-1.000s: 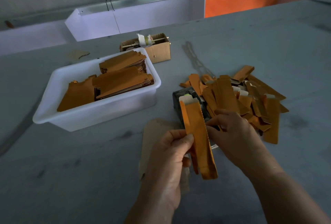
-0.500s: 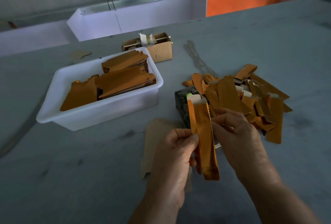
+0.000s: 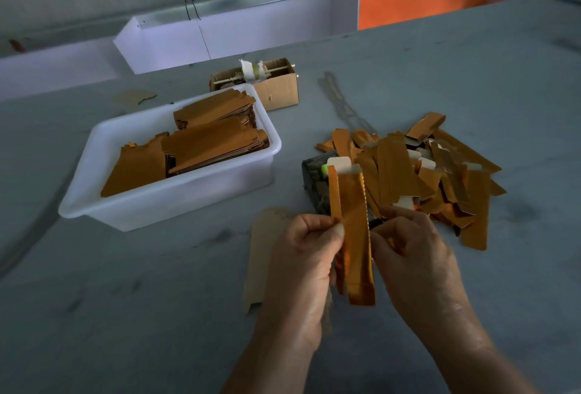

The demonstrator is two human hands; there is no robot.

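I hold a long, narrow orange-gold carton sleeve (image 3: 352,230) upright over the grey table, its white flap at the top. My left hand (image 3: 306,255) pinches its left edge between thumb and fingers. My right hand (image 3: 412,252) has curled fingers against its right edge; the exact contact is partly hidden. A loose pile of similar folded gold sleeves (image 3: 418,170) lies just behind my right hand. A white plastic tub (image 3: 176,201) to the left holds stacks of flat gold carton blanks (image 3: 201,148).
A small dark tray (image 3: 314,179) with a green item sits behind the held sleeve. A flat brown cardboard piece (image 3: 261,255) lies under my left hand. A small cardboard box (image 3: 276,88) with a tape spindle stands behind the tub. White troughs (image 3: 220,38) line the far edge.
The sleeve has tipped more upright and shifted slightly. My right hand has moved down along its right edge, closer to my left hand.
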